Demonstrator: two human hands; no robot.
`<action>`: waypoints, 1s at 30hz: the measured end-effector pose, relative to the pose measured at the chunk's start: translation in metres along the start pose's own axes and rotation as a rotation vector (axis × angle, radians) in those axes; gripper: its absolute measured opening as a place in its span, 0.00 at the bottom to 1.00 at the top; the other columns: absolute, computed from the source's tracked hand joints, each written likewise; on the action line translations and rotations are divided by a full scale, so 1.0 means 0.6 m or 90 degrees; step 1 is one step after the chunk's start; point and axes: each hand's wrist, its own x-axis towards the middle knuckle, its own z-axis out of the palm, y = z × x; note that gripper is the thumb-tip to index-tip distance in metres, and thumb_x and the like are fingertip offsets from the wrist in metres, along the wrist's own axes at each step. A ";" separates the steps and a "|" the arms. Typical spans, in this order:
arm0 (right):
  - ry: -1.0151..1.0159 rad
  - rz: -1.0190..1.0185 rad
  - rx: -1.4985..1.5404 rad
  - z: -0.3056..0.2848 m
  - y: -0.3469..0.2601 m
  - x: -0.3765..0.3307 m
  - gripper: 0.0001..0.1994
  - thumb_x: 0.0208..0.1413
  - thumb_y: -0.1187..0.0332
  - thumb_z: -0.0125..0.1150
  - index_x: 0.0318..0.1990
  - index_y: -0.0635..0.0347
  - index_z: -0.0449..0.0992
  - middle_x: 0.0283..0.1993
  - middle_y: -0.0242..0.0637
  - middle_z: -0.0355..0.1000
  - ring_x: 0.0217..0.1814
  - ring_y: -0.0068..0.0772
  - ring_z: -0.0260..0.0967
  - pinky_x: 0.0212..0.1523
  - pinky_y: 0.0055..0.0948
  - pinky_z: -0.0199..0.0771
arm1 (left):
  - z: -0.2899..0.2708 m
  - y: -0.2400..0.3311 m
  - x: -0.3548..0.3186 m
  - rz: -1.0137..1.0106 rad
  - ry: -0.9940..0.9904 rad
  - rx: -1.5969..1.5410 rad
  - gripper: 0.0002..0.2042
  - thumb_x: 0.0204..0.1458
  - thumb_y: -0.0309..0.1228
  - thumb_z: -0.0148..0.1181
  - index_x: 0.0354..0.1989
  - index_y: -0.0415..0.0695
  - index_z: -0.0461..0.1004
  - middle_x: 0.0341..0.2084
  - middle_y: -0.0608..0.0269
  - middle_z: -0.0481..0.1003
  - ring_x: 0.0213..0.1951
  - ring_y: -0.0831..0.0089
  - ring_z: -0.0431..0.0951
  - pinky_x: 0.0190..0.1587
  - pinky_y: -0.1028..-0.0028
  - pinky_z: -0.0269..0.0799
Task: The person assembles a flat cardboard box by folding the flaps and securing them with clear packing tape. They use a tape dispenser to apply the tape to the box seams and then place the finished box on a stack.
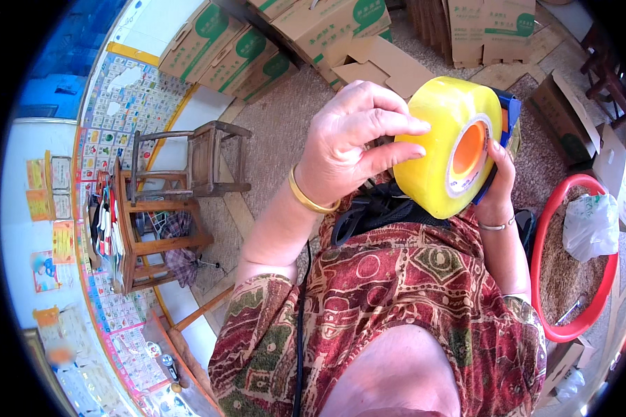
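A large roll of yellow packing tape point(419, 174) with an orange core is held up in front of my chest, set in a blue tape dispenser point(510, 115). My right hand point(499, 179) grips the dispenser and roll from the right, its thumb lying along the roll's side. On the roll's left face, my left hand point(358, 135) rests its thumb and index fingertips in a loose pinch against the tape. Its other fingers are curled. Whether a loose tape end is between the fingertips is too small to make out.
Printed cardboard boxes point(219, 48) stand at the far left, with flattened cartons point(492, 31) at the far right. Wooden chairs point(209, 156) line the left wall. On the right are an open carton point(562, 115) and a red-rimmed tub point(544, 278) with a white plastic bag point(591, 226).
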 end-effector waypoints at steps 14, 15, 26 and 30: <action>0.065 0.059 -0.053 -0.010 0.004 0.006 0.25 0.53 0.59 0.54 0.51 0.73 0.68 0.44 0.50 0.73 0.46 0.40 0.73 0.51 0.34 0.73 | -0.022 -0.022 0.010 0.116 -0.082 0.052 0.09 0.36 0.23 0.69 0.28 0.39 0.77 0.22 0.60 0.74 0.27 0.66 0.75 0.30 0.72 0.70; 0.072 0.061 -0.059 -0.010 0.004 0.006 0.25 0.53 0.59 0.54 0.50 0.73 0.68 0.44 0.50 0.74 0.45 0.39 0.74 0.51 0.34 0.73 | -0.021 -0.021 0.011 0.128 -0.081 0.058 0.09 0.36 0.23 0.69 0.28 0.39 0.76 0.22 0.60 0.74 0.27 0.66 0.75 0.30 0.72 0.70; 0.054 0.120 -0.087 -0.002 0.007 0.001 0.24 0.52 0.59 0.55 0.49 0.74 0.69 0.40 0.50 0.75 0.40 0.38 0.75 0.46 0.30 0.76 | -0.020 0.000 0.009 0.079 -0.167 0.084 0.11 0.34 0.18 0.61 0.26 0.43 0.67 0.20 0.63 0.68 0.23 0.65 0.70 0.27 0.72 0.67; 0.037 0.150 -0.081 0.004 0.010 0.000 0.24 0.53 0.59 0.54 0.50 0.74 0.69 0.40 0.49 0.75 0.40 0.37 0.75 0.45 0.30 0.76 | -0.020 -0.002 0.004 0.035 -0.159 0.057 0.11 0.37 0.18 0.60 0.30 0.43 0.69 0.21 0.63 0.68 0.23 0.67 0.70 0.27 0.73 0.67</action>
